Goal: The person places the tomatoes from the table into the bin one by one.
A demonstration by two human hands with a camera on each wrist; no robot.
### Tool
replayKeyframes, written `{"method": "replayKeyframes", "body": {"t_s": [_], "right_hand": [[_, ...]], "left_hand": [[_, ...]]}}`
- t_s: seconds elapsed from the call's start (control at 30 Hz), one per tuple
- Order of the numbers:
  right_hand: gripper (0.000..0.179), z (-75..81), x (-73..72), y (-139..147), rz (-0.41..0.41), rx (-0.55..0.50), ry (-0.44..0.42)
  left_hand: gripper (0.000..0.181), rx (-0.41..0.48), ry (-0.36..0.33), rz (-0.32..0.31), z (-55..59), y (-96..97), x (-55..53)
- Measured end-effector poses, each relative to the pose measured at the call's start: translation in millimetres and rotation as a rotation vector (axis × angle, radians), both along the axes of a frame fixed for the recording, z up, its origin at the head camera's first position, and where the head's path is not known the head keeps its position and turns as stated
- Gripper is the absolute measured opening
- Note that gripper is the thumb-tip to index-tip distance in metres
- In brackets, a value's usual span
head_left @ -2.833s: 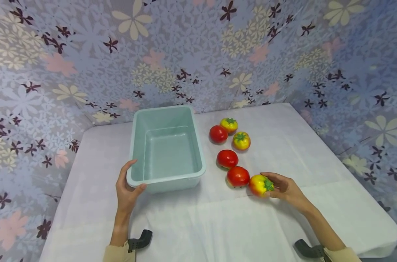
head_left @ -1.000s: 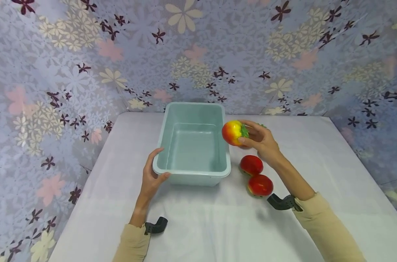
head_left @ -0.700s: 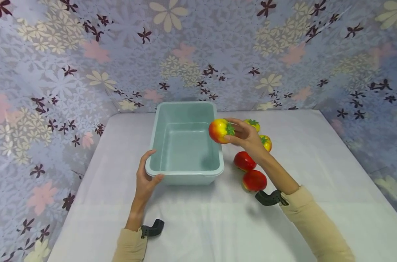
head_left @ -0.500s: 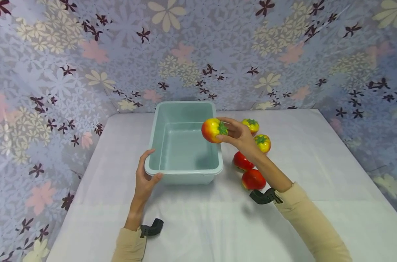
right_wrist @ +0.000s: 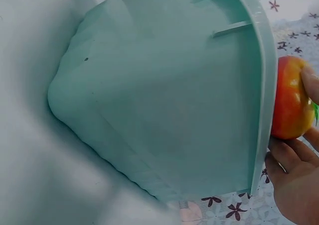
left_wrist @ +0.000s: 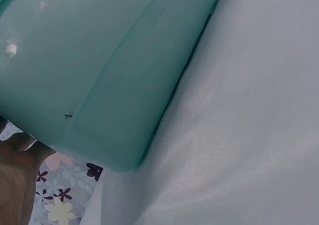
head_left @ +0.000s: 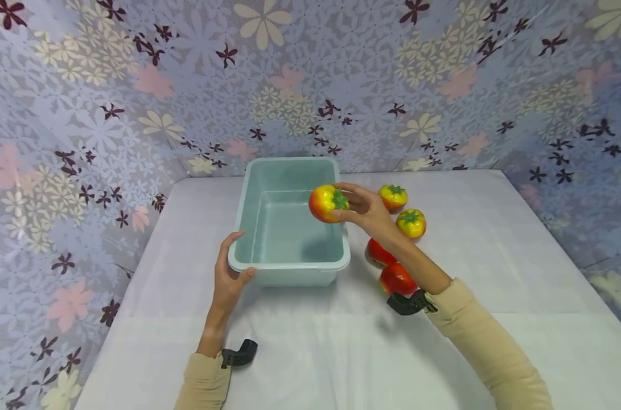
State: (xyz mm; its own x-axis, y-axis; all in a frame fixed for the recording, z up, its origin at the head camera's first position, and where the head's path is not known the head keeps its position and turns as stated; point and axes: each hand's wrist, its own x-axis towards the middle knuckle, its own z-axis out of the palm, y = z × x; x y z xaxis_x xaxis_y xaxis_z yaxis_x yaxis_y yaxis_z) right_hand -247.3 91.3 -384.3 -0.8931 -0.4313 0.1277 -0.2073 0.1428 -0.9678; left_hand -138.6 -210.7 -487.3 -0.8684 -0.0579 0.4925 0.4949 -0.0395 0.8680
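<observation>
A pale green plastic basin (head_left: 290,266) stands on the white-covered table. At its near left corner my left hand (head_left: 227,285) grips the rim, thumb on the front edge and fingers along the left side. Over the basin's right side, my right hand (head_left: 367,212) holds a glossy red-and-yellow tomato (head_left: 324,203) by its green-leaved end, between thumb and fingers. In the right wrist view the tomato (right_wrist: 291,98) shows beyond the basin's rim (right_wrist: 266,85). The left wrist view has the basin's outer wall (left_wrist: 99,70) and part of the left hand (left_wrist: 17,180).
Right of the basin lie two yellow tomatoes, the farther (head_left: 393,197) and the nearer (head_left: 411,223). Two red tomatoes, one (head_left: 379,253) partly behind my right forearm and one (head_left: 397,279) nearer, sit below them. A flowered cloth (head_left: 300,74) hangs behind the table.
My right hand has lifted the red-and-yellow tomato off the table beside the red ones and carried it up and left over the basin. My left hand keeps its hold on the rim.
</observation>
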Motion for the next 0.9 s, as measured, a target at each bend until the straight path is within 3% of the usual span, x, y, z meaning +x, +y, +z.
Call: {"method": "replayKeyframes", "body": {"t_s": [0.2,0.9], "right_hand": [[0.056,-2.7,-0.6,-2.0,-0.008,0.039,0.044],[0.057,-9.1,2.2,-4.5,-0.022,0.061,0.057]], "left_hand": [[0.069,-0.014,0.011,0.002,0.7,-0.8,-1.5],[0.07,-0.004,-0.026,-0.011,1.6,-0.5,2.6]]}}
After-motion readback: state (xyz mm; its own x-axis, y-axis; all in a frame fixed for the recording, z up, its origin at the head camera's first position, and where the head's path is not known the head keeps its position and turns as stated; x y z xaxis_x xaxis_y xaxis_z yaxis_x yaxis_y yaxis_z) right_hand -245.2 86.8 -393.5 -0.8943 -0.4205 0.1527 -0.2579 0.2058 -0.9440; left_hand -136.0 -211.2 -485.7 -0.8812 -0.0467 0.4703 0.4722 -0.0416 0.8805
